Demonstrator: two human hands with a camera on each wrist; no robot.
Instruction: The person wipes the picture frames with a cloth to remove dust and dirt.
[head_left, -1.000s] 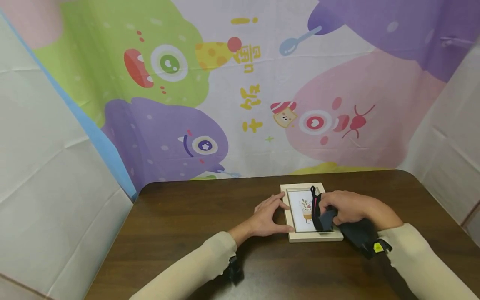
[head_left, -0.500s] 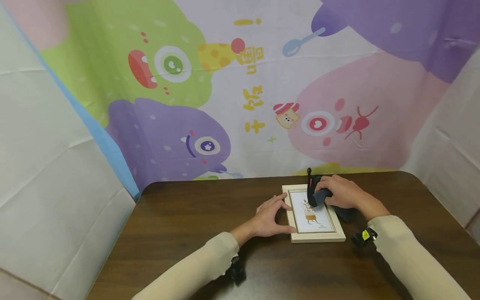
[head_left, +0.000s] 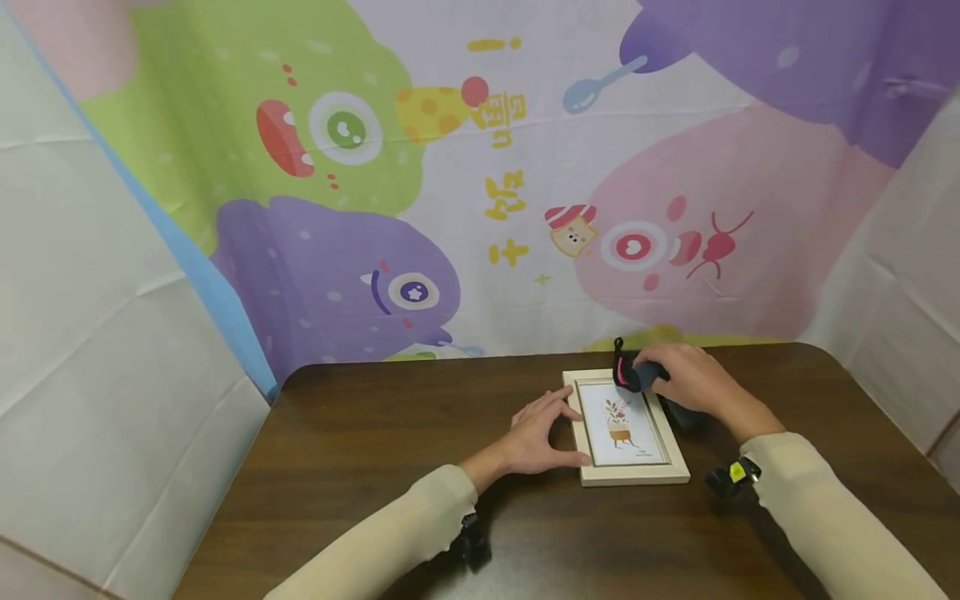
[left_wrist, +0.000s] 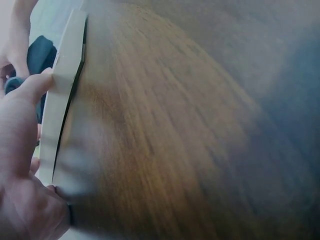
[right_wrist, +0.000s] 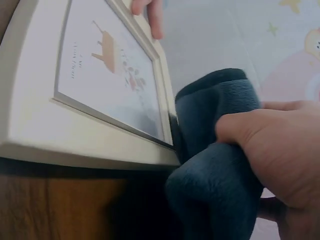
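A cream picture frame [head_left: 636, 475] lies face up on the brown table, with a potted-plant print [head_left: 619, 425] behind its pane. My left hand [head_left: 534, 435] rests along the frame's left side, fingers and thumb spread at its edge. At the frame's top right, my right hand [head_left: 693, 379] grips a bunched dark blue-grey cloth [head_left: 647, 377]. The cloth has a black border and a small hanging loop. In the right wrist view, the soft cloth [right_wrist: 212, 175] is folded under the thumb and overlaps the frame's rim; part of it hangs past the right side.
The dark wooden table [head_left: 390, 417] reaches back to a printed cartoon curtain [head_left: 517, 308]. Pale sheets hang on the left [head_left: 112, 375] and right [head_left: 900, 292]. Black camera mounts sit under both wrists.
My right hand has moved the cloth from the frame's lower right up to its top right, uncovering the print. From half a second ago it shifts slightly further up. My left hand stays put.
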